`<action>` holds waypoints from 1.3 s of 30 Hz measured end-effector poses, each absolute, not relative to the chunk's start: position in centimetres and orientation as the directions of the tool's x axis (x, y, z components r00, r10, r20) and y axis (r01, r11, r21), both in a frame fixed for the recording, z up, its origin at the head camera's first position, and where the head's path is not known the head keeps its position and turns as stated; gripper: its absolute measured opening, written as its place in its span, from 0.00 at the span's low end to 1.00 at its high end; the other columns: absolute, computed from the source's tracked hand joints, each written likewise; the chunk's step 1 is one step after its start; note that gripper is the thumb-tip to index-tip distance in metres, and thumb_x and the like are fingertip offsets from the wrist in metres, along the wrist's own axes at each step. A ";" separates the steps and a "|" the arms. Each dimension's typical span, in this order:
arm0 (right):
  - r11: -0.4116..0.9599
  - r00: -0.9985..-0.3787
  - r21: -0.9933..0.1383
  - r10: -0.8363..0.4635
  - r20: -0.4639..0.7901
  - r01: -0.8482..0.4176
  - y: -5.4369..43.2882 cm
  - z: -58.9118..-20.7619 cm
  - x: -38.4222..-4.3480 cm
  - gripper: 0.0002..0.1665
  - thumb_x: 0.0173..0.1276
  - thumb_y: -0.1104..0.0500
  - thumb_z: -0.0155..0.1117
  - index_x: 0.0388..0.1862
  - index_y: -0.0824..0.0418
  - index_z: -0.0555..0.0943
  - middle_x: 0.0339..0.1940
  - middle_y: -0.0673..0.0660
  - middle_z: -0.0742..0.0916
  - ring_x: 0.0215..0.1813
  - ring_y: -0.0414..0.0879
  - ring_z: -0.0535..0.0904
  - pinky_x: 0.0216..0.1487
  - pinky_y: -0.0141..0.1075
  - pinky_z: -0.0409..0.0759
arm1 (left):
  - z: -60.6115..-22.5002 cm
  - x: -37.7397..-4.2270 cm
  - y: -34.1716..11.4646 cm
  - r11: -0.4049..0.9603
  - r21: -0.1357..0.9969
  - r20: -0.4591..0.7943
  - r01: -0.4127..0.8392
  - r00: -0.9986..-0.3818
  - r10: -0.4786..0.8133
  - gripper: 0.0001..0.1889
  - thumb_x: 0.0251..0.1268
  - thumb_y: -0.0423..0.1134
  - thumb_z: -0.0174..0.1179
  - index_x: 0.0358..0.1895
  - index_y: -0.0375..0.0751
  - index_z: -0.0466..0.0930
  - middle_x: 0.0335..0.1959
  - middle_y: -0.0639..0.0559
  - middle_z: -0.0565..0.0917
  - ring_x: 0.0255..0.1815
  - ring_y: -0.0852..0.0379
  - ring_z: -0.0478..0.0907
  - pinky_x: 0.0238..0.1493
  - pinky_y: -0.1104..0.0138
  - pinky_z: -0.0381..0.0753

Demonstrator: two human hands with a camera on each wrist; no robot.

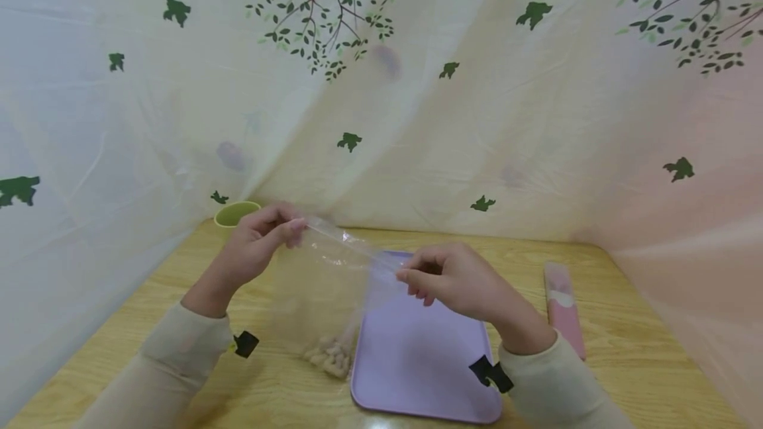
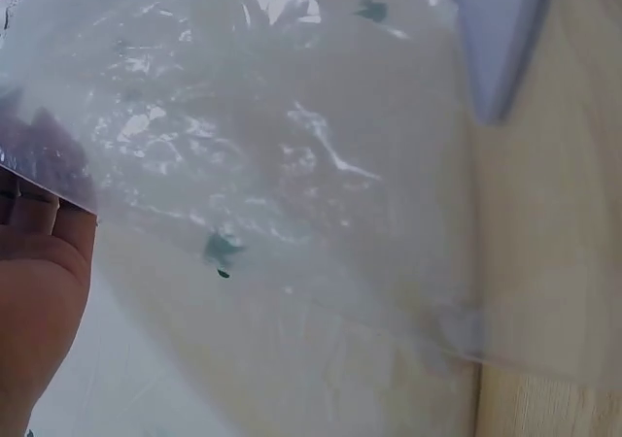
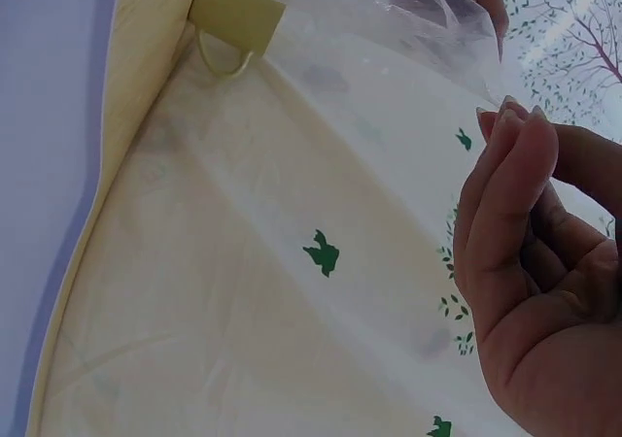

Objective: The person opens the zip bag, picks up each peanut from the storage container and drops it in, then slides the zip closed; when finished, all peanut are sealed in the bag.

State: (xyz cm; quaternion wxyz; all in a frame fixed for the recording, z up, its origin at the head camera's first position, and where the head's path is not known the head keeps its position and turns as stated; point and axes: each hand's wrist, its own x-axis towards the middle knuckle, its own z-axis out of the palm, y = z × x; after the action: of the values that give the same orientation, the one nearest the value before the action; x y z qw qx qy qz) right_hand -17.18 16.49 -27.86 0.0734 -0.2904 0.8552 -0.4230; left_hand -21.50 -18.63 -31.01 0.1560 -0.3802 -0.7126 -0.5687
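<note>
A clear plastic bag (image 1: 334, 277) hangs between my two hands, with a small heap of pale, nut-like pieces (image 1: 330, 356) at its bottom. My left hand (image 1: 256, 243) pinches one upper corner of the bag between thumb and fingers. At the opposite upper corner, my right hand (image 1: 453, 280) pinches the edge with its fingertips. In the left wrist view the transparent film (image 2: 292, 165) fills most of the picture, partly covering the left fingers. The right wrist view shows the right fingertips (image 3: 520, 131) meeting at the bag's corner. Whether the bag's mouth is sealed, I cannot tell.
A purple tray (image 1: 426, 356) lies on the wooden table (image 1: 644, 349), partly behind the bag. A yellow-green cup (image 1: 229, 214) with a handle stands at the back left. To the right lies a pink and clear packet (image 1: 565, 313). A leaf-patterned curtain (image 1: 417, 171) encloses the table.
</note>
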 end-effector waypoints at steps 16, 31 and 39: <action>0.440 -0.830 -0.796 -0.542 0.133 -0.415 14.0 -29.0 -17.0 0.08 0.76 0.43 0.71 0.48 0.41 0.92 0.43 0.47 0.92 0.45 0.43 0.86 0.45 0.34 0.87 | -31.2 -21.0 -18.9 0.194 0.731 0.462 0.654 -0.683 0.565 0.12 0.84 0.32 0.56 0.55 0.45 0.89 0.40 0.64 0.86 0.38 0.61 0.83 0.47 0.69 0.87; 0.422 -0.804 -0.755 -0.550 0.227 -0.502 13.7 -28.6 -16.1 0.06 0.78 0.46 0.69 0.41 0.43 0.89 0.34 0.42 0.89 0.39 0.39 0.85 0.46 0.33 0.86 | -29.6 -19.9 -17.7 0.128 0.606 0.595 0.785 -0.554 0.583 0.12 0.75 0.23 0.61 0.49 0.43 0.89 0.35 0.50 0.85 0.34 0.61 0.79 0.36 0.66 0.86; 0.384 -0.797 -0.817 -0.587 0.145 -0.431 11.9 -27.4 -16.0 0.11 0.79 0.39 0.66 0.47 0.39 0.90 0.40 0.45 0.92 0.42 0.45 0.85 0.44 0.37 0.85 | -28.1 -19.1 -16.7 0.150 0.523 0.623 0.839 -0.497 0.604 0.10 0.73 0.25 0.65 0.48 0.42 0.91 0.33 0.56 0.88 0.31 0.63 0.79 0.33 0.68 0.83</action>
State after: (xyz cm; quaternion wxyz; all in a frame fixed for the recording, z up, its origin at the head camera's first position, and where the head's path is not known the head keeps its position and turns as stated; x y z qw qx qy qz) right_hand -16.05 11.93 -27.42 0.0842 -0.3075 0.8275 -0.4622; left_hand -19.13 -16.70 -28.13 0.1342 -0.4833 -0.7465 -0.4373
